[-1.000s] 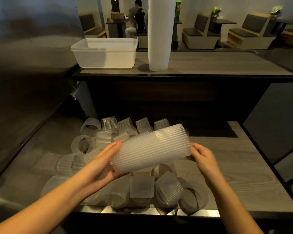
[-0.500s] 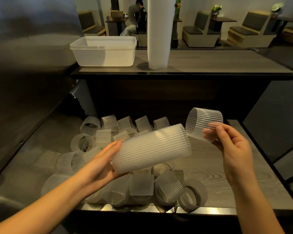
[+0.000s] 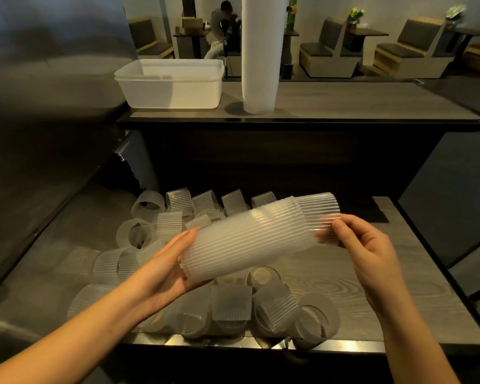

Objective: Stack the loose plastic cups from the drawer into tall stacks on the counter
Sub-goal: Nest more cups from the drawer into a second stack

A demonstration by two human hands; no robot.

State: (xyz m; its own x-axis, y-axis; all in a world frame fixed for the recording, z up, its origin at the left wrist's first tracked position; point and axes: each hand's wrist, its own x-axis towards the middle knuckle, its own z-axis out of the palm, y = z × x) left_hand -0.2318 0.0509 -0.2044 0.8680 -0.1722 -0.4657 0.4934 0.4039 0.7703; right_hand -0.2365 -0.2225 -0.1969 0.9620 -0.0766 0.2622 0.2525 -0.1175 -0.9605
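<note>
I hold a short stack of ribbed translucent cups (image 3: 247, 242) sideways over the open drawer (image 3: 399, 278). My left hand (image 3: 166, 270) grips the stack's lower left end from beneath. My right hand (image 3: 363, 245) pinches a single ribbed cup (image 3: 320, 214) that sits partly over the stack's right end. Several loose cups (image 3: 230, 303) lie scattered across the drawer's left and front. On the counter (image 3: 358, 98) above stands a tall cup stack (image 3: 259, 51), its top out of frame.
A white plastic tub (image 3: 169, 84) sits on the counter left of the tall stack. A steel surface (image 3: 39, 106) rises on the left. Dark cabinet panels flank the drawer's right. Behind the counter are booth seats, tables and a seated person (image 3: 225, 26).
My right hand left the stack's end, lifted a single cup up to the right, then brought it back onto the stack's right end. The left hand kept its hold.
</note>
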